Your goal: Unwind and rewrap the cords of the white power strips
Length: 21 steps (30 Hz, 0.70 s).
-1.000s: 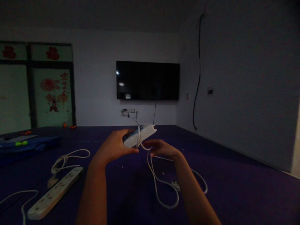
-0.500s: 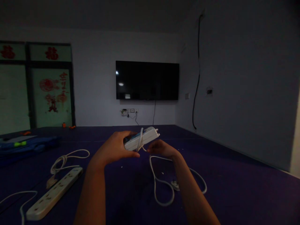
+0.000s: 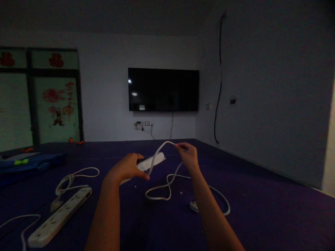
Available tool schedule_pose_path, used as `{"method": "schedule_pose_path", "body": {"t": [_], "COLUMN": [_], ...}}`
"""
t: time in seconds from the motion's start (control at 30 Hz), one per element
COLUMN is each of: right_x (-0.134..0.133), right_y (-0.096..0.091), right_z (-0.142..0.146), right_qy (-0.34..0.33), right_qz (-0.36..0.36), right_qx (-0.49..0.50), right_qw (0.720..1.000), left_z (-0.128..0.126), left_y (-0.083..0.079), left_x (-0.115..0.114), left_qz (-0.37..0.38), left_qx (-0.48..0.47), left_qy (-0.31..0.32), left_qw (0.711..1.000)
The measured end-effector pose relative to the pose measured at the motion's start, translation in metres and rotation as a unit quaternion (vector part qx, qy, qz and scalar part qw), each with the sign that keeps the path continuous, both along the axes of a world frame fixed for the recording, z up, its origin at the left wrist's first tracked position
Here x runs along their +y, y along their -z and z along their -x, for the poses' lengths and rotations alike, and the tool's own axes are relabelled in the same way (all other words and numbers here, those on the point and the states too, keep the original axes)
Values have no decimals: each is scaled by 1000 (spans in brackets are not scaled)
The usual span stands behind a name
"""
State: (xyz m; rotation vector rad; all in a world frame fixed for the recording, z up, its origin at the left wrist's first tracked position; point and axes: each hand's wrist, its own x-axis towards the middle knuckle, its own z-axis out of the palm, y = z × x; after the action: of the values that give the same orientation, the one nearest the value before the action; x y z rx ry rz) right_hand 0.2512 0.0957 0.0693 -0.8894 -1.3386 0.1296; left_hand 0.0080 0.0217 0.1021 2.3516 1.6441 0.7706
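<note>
My left hand [image 3: 129, 168] grips a white power strip [image 3: 151, 162] and holds it level above the dark purple floor. Its white cord [image 3: 162, 148] arches up over the strip's far end. My right hand [image 3: 187, 154] pinches that cord between its fingers, a little above and to the right of the strip. From the pinch the cord drops into a loose curl [image 3: 161, 190] on the floor and runs on to a white plug [image 3: 194, 206] lying near my right forearm.
A second white power strip [image 3: 59, 217] with its looped cord [image 3: 72, 177] lies on the floor at the left. Farther left sits a blue case [image 3: 31, 162]. A dark television [image 3: 163, 89] hangs on the far wall above a socket [image 3: 143, 123]. A black cable [image 3: 218, 87] runs down the right wall.
My right hand has risen from under the strip and lifted the cord over its far end. The left hand has lowered the strip. The loop on the floor has been drawn in shorter.
</note>
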Motion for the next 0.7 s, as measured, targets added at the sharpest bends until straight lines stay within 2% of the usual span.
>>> {"method": "schedule_pose_path", "body": {"t": [0.13,0.23,0.3,0.4,0.47,0.57,0.63,0.7], "right_x": [-2,4,9,17,21,27,30,32], "right_y": [-3,0,4,14,20,27,30,34], "right_z": [-1,-3,-4,-5,-7,-12,-16,-19], "right_qy": [-31,-61,-63,-10,31,56,60,62], "right_qz": [-10,27,60,108,129,137,137,136], "right_qx": [19,3,-7,16,48,83,101,126], "right_qw": [999,998,996,994,990,986,984,981], "left_z": [12,21,25,27,27,24,22,20], "left_y": [-1,-5,-8,-10,-11,-13,-14,-16], "left_x": [8,6,3,-1,-3,-7,-10,-15], "left_qz": [-46,-99,-137,-190,-199,-194,-190,-182], "left_qx": [-37,-129,-211,-340,-421,-519,-555,-568], "left_qy": [-43,-87,-107,-123,-109,-55,-12,32], "left_qw": [997,983,962,913,878,830,810,802]}}
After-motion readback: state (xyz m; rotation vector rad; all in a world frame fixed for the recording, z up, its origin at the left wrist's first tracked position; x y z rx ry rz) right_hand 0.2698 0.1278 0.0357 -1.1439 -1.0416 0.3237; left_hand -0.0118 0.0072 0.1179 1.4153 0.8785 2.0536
